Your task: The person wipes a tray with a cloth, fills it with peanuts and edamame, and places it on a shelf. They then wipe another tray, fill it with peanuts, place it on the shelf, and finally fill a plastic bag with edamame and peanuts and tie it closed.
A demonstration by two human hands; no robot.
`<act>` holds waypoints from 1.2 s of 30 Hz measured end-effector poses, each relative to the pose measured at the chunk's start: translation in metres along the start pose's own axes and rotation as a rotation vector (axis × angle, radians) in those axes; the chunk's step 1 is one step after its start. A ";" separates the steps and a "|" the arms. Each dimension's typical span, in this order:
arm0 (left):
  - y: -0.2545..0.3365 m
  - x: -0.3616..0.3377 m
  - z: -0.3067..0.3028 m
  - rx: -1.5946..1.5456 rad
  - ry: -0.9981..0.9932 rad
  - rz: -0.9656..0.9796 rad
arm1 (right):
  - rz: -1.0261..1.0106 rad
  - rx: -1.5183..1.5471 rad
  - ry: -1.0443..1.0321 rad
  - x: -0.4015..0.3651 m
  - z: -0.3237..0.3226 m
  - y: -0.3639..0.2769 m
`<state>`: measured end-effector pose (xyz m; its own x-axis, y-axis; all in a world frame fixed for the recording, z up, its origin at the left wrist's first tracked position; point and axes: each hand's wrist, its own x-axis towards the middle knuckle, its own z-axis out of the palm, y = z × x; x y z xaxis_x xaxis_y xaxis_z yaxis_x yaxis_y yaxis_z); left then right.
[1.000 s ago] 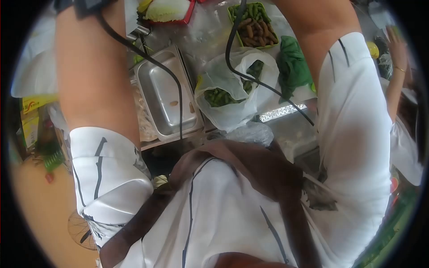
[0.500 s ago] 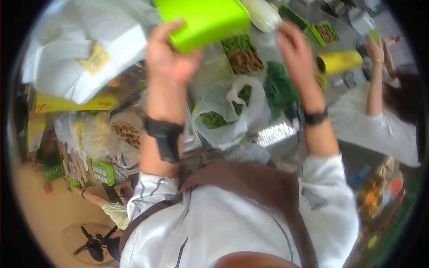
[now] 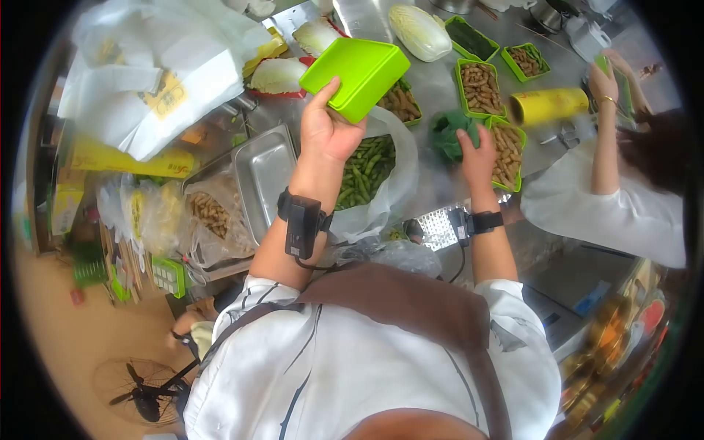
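Note:
In my left hand [image 3: 331, 133] is a lime-green plastic box [image 3: 356, 70], tilted, gripped by its near edge with the thumb on top. It hangs over a white plastic bag [image 3: 405, 154] full of green soybean pods [image 3: 370, 172]. My right hand [image 3: 478, 155] has its fingers closed on a bunched dark green cloth [image 3: 445, 134] on the steel table. Right beside that hand is a green box of peanuts [image 3: 507, 154], with another peanut box [image 3: 480, 88] just behind. Part of a further box of peanuts [image 3: 402, 104] shows behind the held box.
A napa cabbage [image 3: 420, 33] lies at the back, and cut cabbage pieces [image 3: 277, 75] sit left of the held box. A steel tray [image 3: 265, 176] stands at left. To the right are a yellow roll [image 3: 550, 106] and a co-worker [image 3: 609, 198] with both hands over the table.
My left hand has brought the green box down and to the right, over the bag. My right hand has come down from near the cabbage and taken hold of the cloth.

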<state>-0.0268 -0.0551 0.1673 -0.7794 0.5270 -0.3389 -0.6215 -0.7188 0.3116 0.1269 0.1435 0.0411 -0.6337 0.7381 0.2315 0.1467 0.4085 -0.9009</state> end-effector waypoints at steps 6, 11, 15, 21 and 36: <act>-0.037 0.019 -0.015 -0.061 0.057 -0.089 | -0.090 0.358 0.157 -0.009 0.001 -0.066; -0.077 0.032 -0.032 -0.010 0.052 -0.119 | -0.145 0.369 0.171 -0.018 0.047 -0.073; -0.098 0.037 -0.048 0.072 0.074 -0.118 | -0.207 0.216 0.285 -0.012 0.061 -0.050; -0.103 0.031 -0.054 0.126 0.093 -0.116 | 0.232 0.618 0.163 0.025 0.051 -0.046; -0.051 0.054 -0.072 -0.088 -0.118 -0.298 | 0.052 -0.004 0.019 -0.072 -0.038 -0.010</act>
<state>-0.0315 -0.0222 0.0686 -0.5713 0.7653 -0.2964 -0.8183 -0.5589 0.1343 0.2004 0.1064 0.0475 -0.6103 0.7686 0.1918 0.1819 0.3717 -0.9104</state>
